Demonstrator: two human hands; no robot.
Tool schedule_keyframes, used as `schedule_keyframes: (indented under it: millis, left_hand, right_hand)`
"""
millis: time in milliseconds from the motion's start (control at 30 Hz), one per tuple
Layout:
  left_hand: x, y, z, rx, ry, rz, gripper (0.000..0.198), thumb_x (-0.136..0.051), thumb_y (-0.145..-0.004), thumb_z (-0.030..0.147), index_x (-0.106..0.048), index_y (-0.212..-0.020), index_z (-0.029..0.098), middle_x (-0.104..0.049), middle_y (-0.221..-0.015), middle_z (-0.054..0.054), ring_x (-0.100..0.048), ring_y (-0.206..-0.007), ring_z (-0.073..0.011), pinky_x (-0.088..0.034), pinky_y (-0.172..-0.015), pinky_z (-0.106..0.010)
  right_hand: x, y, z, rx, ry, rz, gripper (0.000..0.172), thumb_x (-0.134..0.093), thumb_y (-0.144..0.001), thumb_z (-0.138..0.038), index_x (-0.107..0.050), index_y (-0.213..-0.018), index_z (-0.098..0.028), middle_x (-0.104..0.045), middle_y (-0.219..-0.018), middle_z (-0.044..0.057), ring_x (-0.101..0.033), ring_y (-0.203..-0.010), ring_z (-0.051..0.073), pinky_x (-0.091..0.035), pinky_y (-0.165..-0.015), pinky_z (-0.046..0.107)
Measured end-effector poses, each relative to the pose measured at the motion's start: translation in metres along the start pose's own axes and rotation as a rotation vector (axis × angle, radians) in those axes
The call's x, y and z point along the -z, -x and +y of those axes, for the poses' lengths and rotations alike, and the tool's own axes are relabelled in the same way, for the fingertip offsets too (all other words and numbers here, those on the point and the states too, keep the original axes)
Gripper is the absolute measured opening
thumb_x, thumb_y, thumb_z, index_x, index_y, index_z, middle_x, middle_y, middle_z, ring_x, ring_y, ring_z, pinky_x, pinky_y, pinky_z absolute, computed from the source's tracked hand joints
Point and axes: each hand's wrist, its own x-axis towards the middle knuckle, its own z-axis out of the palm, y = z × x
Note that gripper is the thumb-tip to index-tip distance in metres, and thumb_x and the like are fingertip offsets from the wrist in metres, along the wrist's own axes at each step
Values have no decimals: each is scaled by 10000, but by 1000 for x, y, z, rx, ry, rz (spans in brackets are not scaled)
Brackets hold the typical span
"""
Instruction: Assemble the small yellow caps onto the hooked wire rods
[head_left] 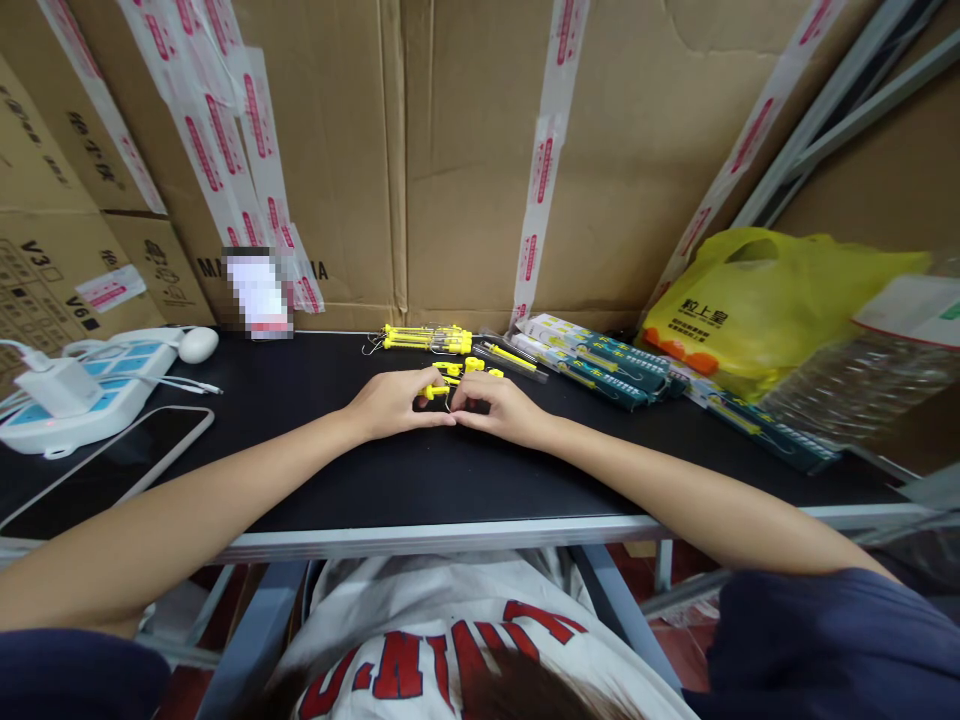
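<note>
My left hand (394,405) is closed on a small yellow plastic piece (434,391), gripped between thumb and fingers over the black table. A thin bent metal wire (448,404) shows between my two hands. My right hand (504,408) pinches at the wire's end, its thumb and fingertips almost meeting those of my left. Just behind the fingers lie several loose yellow plastic parts (473,365), partly hidden. Farther back sits a bundle of yellow sticks with metal hooks (427,339). To its right is a clear sleeve with a yellow stick (513,357).
Several printed packets (592,352) lie at right, in front of a yellow plastic bag (780,300) and a clear plastic container (862,370). At left are a white power strip (127,390) with cables and a phone (112,470). A lit phone (257,290) leans against the cardboard wall (465,150).
</note>
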Motion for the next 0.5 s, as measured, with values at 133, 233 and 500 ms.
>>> schedule_keyframes:
  millis: [133,233,500]
  left_hand:
    - [0,0,0,-41,-13,-6,463,-579,-827,675,-544,-862,215,-607,-728,25,-568,-633,-152,-323,-574,-237]
    - [0,0,-1,-72,-25,-29,410,-561,-868,623,-540,-869,214,-603,-738,25,-553,-626,-145,-323,-580,-235]
    - [-2,-1,-5,-171,32,-81,326,-532,-932,531,-566,-947,207,-594,-767,6,-567,-685,-154,-368,-626,-230]
  right_hand:
    - [-1,0,-1,20,-22,-27,150,-602,-911,-294,-623,-809,-185,-648,-775,35,-574,-747,163,-446,-717,294]
    - [-2,0,-2,0,-29,-25,91,-574,-891,-226,-629,-831,-183,-638,-762,26,-558,-702,145,-440,-685,272]
    - [4,1,-7,-287,-91,-12,176,-379,-995,-296,-513,-956,-190,-602,-681,-20,-535,-630,128,-415,-670,269]
